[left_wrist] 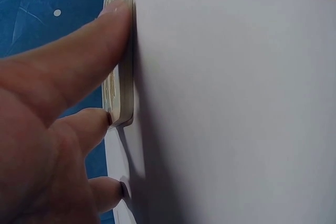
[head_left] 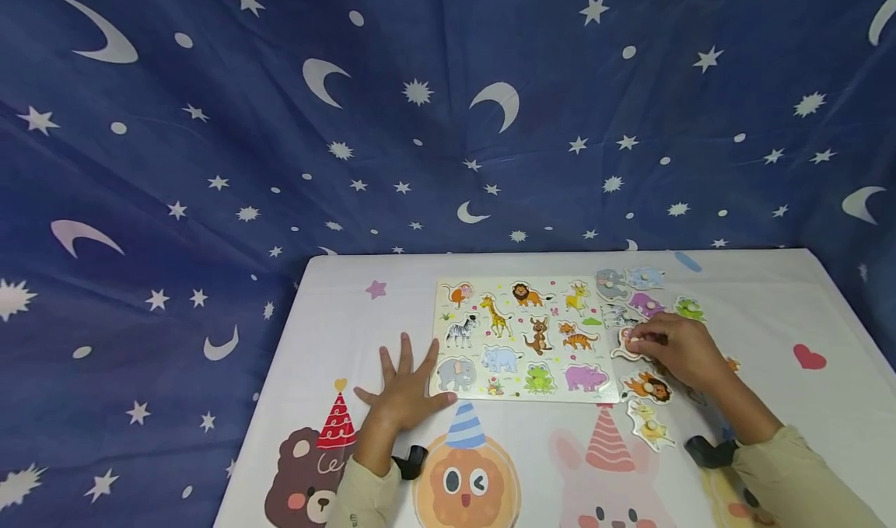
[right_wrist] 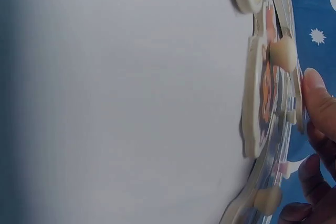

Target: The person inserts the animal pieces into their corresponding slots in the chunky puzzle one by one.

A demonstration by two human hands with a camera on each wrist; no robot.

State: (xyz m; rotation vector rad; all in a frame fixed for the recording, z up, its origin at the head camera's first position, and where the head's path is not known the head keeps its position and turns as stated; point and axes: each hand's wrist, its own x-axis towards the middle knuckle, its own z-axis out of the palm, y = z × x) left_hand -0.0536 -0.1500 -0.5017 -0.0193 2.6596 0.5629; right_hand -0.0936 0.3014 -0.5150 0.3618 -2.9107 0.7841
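A wooden animal puzzle board point(head_left: 613, 394) lies flat on the table, with printed animals such as a zebra, giraffe and frog. My left hand point(head_left: 402, 394) is spread at its lower left corner; the thumb point(left_wrist: 79, 59) touches the board's edge in the left wrist view. At the board's right side, my right hand point(head_left: 682, 349) pinches a monkey puzzle piece point(head_left: 621, 349) between thumb and fingers. The fingers partly cover that piece. Close below it lies a lion piece point(head_left: 654, 389) with a knob. In the right wrist view the right thumb point(right_wrist: 317, 98) presses against a piece's edge.
Loose knobbed pieces surround the right hand: an elephant point(head_left: 610, 283), a rhino point(head_left: 645, 277), a purple hippo point(head_left: 645, 304), a frog point(head_left: 689, 308) and a yellow animal point(head_left: 651, 427). Some are hidden under the hand. A blue curtain point(head_left: 392, 162) hangs behind the table.
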